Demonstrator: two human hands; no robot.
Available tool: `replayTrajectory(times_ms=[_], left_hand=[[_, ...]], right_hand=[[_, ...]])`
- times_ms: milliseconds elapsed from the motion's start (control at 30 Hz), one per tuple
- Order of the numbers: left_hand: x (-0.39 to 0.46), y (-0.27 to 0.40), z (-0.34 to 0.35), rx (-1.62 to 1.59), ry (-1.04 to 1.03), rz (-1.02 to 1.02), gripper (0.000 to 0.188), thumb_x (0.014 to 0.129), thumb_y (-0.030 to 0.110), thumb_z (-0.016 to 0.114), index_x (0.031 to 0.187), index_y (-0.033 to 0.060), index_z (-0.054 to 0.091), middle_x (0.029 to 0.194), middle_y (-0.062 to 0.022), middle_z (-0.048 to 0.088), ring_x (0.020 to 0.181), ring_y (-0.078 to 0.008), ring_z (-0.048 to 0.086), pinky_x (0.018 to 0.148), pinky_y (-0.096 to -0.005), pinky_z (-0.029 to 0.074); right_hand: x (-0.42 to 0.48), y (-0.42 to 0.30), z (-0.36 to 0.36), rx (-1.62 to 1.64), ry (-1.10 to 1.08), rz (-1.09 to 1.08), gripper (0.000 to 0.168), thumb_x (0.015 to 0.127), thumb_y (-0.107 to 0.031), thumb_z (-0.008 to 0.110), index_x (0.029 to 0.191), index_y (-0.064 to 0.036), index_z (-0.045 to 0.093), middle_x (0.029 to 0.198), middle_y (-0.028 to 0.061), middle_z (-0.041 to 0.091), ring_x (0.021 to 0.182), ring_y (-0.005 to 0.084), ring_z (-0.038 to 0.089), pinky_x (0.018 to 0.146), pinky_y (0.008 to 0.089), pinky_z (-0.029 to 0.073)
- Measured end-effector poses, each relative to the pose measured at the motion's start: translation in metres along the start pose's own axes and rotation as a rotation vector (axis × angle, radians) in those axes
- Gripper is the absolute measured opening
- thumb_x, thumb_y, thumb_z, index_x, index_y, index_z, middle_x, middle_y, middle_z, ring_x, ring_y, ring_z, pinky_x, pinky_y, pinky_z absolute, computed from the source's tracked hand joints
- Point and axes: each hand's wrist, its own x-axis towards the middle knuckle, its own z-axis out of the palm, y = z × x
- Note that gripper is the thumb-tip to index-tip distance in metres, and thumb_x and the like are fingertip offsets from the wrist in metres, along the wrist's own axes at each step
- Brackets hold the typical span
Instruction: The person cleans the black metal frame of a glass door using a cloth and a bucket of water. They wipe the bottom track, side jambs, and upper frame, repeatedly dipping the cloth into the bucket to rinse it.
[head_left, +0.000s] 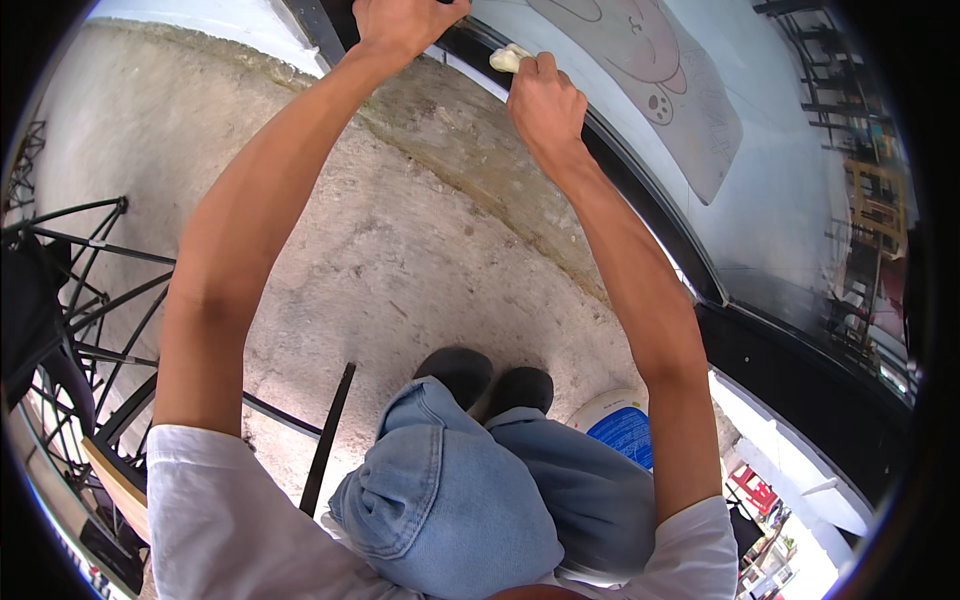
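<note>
At the top of the view my left hand (405, 21) reaches to a black frame edge; its fingertips are partly cut off, so its grip cannot be told. To the right, my right hand (547, 101) pinches a crumpled pale cloth or wad (508, 58) between thumb and fingers, against or just over the black frame (637, 169) of a glass pane. Behind that hand, the glass pane (757, 217) bears a grey sticker (675, 75) with a cartoon animal, a paw print and lettering.
Rough concrete floor (420, 262) lies below, under my black shoes (454, 375). A white bucket or tub with a blue label (619, 431) stands near my right leg. Black metal-framed furniture (97, 300) is at the left, with a black bar (328, 439) near my left knee.
</note>
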Motion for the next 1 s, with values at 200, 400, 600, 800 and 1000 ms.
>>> replayTrajectory(times_ms=[200,400,600,800,1000], left_hand=[[-0.003,-0.002,0.002,-0.039,-0.002,-0.020,0.036,0.075,0.024,0.079,0.089,0.0077,0.051,0.087,-0.0111,0.057,0.084,-0.0342,0.062,0.074,-0.0451,0.049],[0.004,-0.004,0.000,0.000,0.031,-0.026,0.036,0.073,0.024,0.080,0.087,0.0071,0.052,0.087,-0.0115,0.058,0.086,-0.0347,0.063,0.075,-0.0454,0.049],[-0.001,0.002,-0.005,0.061,-0.050,-0.105,0.035,0.072,0.024,0.079,0.087,0.0066,0.053,0.088,-0.0113,0.060,0.086,-0.0345,0.063,0.076,-0.0455,0.050],[-0.002,0.006,-0.003,0.027,-0.038,-0.121,0.034,0.072,0.025,0.080,0.087,0.0076,0.054,0.088,-0.0111,0.061,0.088,-0.0341,0.065,0.076,-0.0456,0.051],[-0.002,0.002,0.000,0.038,-0.037,-0.134,0.033,0.073,0.025,0.080,0.088,0.0091,0.055,0.088,-0.0115,0.063,0.090,-0.0337,0.066,0.077,-0.0476,0.051]], right_hand=[[0.032,-0.033,0.017,0.049,0.065,0.023,0.009,0.081,-0.005,0.064,0.084,0.004,0.064,0.089,0.0161,0.059,0.071,0.0337,0.070,0.055,0.0446,0.058],[0.048,-0.064,0.028,0.212,0.105,0.257,0.012,0.083,-0.006,0.064,0.092,0.002,0.065,0.099,0.0178,0.058,0.082,0.0370,0.069,0.067,0.0482,0.058],[0.004,-0.061,0.000,0.438,-0.416,-0.125,0.027,0.081,-0.002,0.063,0.107,-0.005,0.069,0.106,0.0147,0.060,0.092,0.0353,0.066,0.083,0.0470,0.056],[0.012,-0.053,0.003,0.041,-0.059,-0.315,0.016,0.080,-0.015,0.069,0.096,-0.012,0.074,0.106,0.0048,0.060,0.106,0.0235,0.059,0.087,0.0417,0.051],[0.052,-0.025,0.040,-0.275,0.160,-0.758,0.017,0.080,-0.018,0.068,0.094,-0.013,0.077,0.115,-0.0021,0.062,0.120,0.0208,0.050,0.098,0.0364,0.042]])
